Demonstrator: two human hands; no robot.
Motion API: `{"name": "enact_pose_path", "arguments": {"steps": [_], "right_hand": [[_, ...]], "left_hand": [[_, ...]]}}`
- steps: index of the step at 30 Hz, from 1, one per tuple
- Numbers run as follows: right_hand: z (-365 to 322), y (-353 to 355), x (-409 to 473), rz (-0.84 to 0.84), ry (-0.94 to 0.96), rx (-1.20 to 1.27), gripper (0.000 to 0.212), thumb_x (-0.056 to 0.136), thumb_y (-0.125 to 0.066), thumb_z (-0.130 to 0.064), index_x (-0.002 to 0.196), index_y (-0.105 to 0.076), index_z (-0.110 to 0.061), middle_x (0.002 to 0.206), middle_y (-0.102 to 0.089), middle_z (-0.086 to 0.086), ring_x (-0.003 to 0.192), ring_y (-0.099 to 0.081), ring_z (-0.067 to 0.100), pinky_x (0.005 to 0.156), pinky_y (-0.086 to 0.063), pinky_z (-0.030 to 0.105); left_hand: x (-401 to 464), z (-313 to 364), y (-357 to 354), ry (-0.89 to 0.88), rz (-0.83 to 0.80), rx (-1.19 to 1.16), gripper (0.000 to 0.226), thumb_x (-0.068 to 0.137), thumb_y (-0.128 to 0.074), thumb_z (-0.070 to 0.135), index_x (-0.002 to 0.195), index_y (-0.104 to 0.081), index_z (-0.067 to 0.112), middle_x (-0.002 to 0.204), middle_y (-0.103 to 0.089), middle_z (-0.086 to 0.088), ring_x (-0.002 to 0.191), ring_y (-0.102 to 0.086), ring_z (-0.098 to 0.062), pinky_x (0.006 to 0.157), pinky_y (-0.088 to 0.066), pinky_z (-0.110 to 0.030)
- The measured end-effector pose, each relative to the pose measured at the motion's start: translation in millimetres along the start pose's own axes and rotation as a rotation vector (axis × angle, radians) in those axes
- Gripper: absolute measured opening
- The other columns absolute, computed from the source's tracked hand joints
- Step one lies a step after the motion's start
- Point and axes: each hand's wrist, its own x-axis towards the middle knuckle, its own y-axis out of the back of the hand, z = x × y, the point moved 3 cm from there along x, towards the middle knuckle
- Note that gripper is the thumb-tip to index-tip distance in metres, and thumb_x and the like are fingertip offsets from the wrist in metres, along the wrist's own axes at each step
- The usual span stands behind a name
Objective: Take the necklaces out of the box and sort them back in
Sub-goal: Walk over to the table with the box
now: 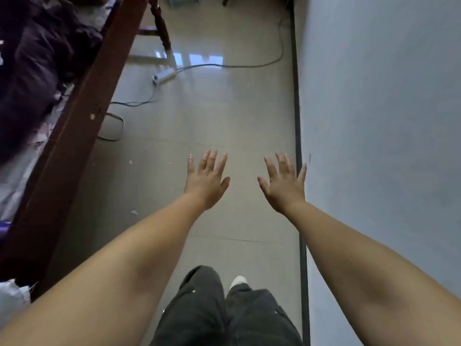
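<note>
Both my arms are stretched out in front of me over a tiled floor. My left hand (207,181) is held flat with its fingers spread and holds nothing. My right hand (284,186) is the same, back facing up, fingers apart, empty. The two hands hover side by side, a small gap between them. No box and no necklaces are in view.
A dark wooden bed frame (82,116) with dark bedding (37,63) runs along the left. A white power strip (163,76) and its cables lie on the floor (212,116) ahead. A pale wall (379,121) with a dark baseboard stands close on the right. My dark trousers and a white shoe (238,280) show below.
</note>
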Motion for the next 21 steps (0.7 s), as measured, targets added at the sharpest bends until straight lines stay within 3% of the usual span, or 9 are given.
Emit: {"name": "enact_pose_path", "arguments": {"steps": [8,13,21], "right_hand": [[16,-10,60,-0.124,-0.056,-0.023,0.060,0.097,-0.022,-0.050,0.150,-0.004,-0.029,0.161,-0.001,0.006,0.147,0.004,0.025,0.110,0.003,0.065],[21,15,160,-0.122,-0.116,-0.020,0.060,0.097,-0.022,-0.050,0.150,-0.004,-0.029,0.161,-0.002,0.006,0.147,0.003,0.025,0.109,0.004,0.065],[21,87,314,-0.130,-0.198,0.027,0.059,0.097,-0.021,-0.049,0.150,-0.003,-0.029,0.161,0.000,0.005,0.147,0.005,0.024,0.111,0.002,0.065]], "left_hand": [[56,-8,-9,0.057,-0.074,-0.041,0.061,0.097,-0.020,0.047,0.147,0.006,0.024,0.159,-0.001,-0.005,0.145,0.005,-0.021,0.112,0.007,-0.055],[160,-43,15,0.106,-0.063,-0.072,0.062,0.096,-0.023,0.047,0.147,0.003,0.023,0.158,-0.004,-0.006,0.145,0.003,-0.022,0.113,0.005,-0.054],[338,-77,94,0.007,-0.060,-0.049,0.061,0.096,-0.024,0.045,0.148,0.000,0.023,0.158,-0.005,-0.007,0.145,0.002,-0.021,0.113,0.005,-0.055]]}}
